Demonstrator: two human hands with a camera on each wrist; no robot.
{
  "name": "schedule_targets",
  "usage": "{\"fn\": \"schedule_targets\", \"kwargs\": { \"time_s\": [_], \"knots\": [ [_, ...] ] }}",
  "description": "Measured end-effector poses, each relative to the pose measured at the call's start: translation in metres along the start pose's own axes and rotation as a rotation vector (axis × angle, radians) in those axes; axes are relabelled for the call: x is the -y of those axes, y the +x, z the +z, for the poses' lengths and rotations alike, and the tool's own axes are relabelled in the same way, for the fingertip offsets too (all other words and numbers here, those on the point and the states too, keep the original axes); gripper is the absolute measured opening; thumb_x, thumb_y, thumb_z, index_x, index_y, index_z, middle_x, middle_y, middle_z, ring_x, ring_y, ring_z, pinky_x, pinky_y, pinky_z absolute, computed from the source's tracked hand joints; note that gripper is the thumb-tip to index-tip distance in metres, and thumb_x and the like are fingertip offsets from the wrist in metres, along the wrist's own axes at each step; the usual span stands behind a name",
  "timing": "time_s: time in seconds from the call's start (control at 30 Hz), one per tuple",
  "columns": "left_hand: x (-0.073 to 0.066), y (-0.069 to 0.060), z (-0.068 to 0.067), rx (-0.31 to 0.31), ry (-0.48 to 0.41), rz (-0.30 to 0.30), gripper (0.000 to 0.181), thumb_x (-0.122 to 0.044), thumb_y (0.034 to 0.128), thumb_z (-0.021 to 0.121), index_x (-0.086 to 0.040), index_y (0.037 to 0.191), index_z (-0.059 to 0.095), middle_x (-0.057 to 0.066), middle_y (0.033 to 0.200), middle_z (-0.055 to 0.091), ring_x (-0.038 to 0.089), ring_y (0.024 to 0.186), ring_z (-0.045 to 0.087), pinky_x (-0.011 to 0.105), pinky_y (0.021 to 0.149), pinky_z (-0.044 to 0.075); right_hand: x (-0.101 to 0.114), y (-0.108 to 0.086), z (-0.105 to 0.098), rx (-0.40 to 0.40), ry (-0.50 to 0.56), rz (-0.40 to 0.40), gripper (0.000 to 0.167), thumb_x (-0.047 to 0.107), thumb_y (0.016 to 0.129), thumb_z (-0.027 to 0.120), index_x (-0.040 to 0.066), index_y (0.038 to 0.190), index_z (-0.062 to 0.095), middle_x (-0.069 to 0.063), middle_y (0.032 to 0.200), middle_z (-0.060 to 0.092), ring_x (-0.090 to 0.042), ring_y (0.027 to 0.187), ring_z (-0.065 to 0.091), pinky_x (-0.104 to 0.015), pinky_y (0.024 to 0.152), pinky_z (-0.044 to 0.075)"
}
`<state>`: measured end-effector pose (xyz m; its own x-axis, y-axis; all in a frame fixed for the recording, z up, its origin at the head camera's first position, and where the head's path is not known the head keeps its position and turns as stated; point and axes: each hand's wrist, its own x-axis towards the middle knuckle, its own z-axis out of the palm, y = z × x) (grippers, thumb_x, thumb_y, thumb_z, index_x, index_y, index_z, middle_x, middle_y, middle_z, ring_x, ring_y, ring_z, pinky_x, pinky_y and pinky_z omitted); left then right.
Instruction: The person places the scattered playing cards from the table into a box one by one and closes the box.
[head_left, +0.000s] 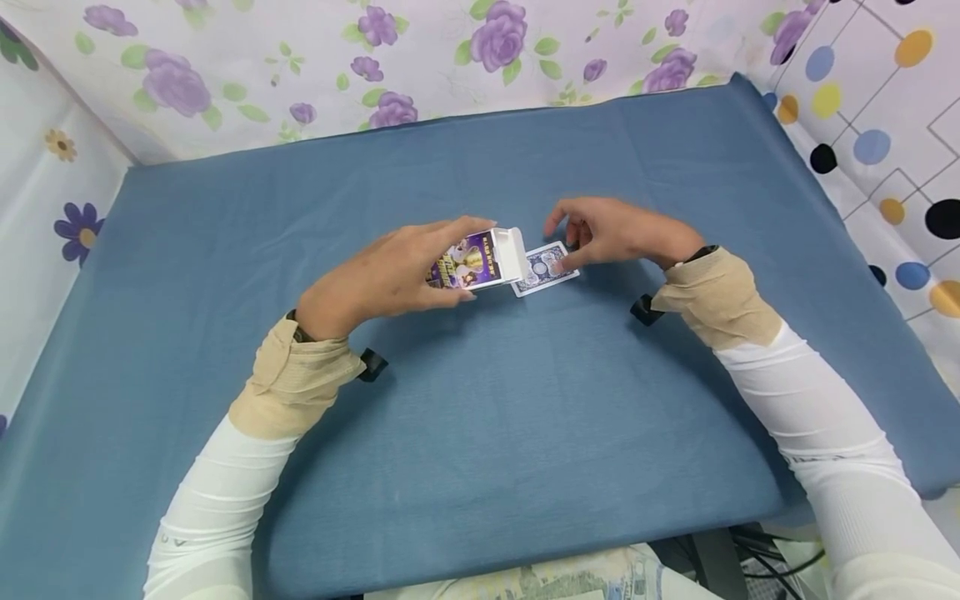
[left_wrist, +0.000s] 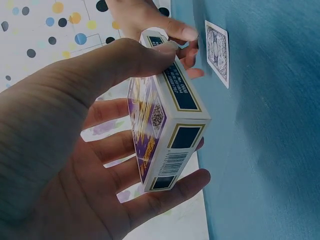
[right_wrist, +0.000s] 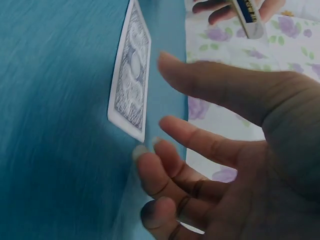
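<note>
My left hand (head_left: pixel 386 271) grips a purple, gold and white playing card box (head_left: pixel 471 260) between thumb and fingers. Its white end flap stands open, facing right, and the barcode end shows in the left wrist view. A playing card (head_left: pixel 538 268) with a blue patterned back and white border lies on the cloth, partly beneath the box's open end in the head view. Just over the card's right end hovers my right hand (head_left: pixel 618 230), thumb and fingers loosely bent and apart. The right wrist view shows nothing between those fingers and the card (right_wrist: pixel 131 75) beside them. Whether cards are inside the box is hidden.
A blue cloth (head_left: pixel 525 417) covers the table. Behind it rises a wall covering with purple flowers (head_left: pixel 498 37); a dotted one (head_left: pixel 870 146) stands at the right. Black cables (head_left: pixel 780 567) hang below the front edge.
</note>
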<state>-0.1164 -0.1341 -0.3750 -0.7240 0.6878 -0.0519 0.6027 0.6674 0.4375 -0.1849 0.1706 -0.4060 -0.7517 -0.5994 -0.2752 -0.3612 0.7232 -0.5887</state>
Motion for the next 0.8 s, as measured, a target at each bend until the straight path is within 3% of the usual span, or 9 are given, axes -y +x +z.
{"fn": "schedule_targets", "kwargs": {
  "time_s": [0.17,0.53,0.67,0.8],
  "knots": [
    [-0.001,0.001,0.000,-0.002,-0.002,0.001,0.077,-0.029,0.0916,0.077,-0.026,0.156,0.035,0.006,0.143,0.054,0.019,0.099,0.056,0.037,0.083,0.049,-0.003,0.001,0.000,0.041,-0.032,0.015,0.055,0.021,0.085,0.084,0.011,0.130,0.054,-0.016,0.104,0.056,-0.028,0.084,0.051,-0.039,0.076,0.041],
    [0.000,0.000,0.005,0.028,0.031,-0.038,0.078,-0.032,0.0912,0.077,-0.027,0.156,0.034,0.007,0.143,0.054,0.022,0.097,0.056,0.038,0.081,0.049,-0.006,0.007,0.011,-0.005,0.006,0.023,0.053,0.017,0.077,0.090,0.009,0.114,0.053,-0.018,0.103,0.055,-0.030,0.090,0.048,-0.039,0.077,0.039],
    [0.000,0.000,0.005,0.014,0.024,-0.025,0.077,-0.031,0.0914,0.077,-0.026,0.156,0.035,0.007,0.142,0.055,0.021,0.098,0.056,0.037,0.080,0.050,-0.006,0.007,0.012,-0.024,0.022,0.013,0.054,0.012,0.076,0.091,0.007,0.110,0.050,-0.018,0.107,0.053,-0.030,0.096,0.048,-0.039,0.079,0.039],
    [0.001,0.002,0.003,0.002,0.019,-0.015,0.078,-0.031,0.0912,0.077,-0.026,0.156,0.035,0.006,0.143,0.055,0.021,0.097,0.057,0.037,0.080,0.049,-0.005,0.005,0.008,-0.045,0.074,-0.032,0.048,0.005,0.078,0.087,0.004,0.106,0.048,-0.016,0.102,0.056,-0.028,0.092,0.053,-0.034,0.078,0.043]
  ]
}}
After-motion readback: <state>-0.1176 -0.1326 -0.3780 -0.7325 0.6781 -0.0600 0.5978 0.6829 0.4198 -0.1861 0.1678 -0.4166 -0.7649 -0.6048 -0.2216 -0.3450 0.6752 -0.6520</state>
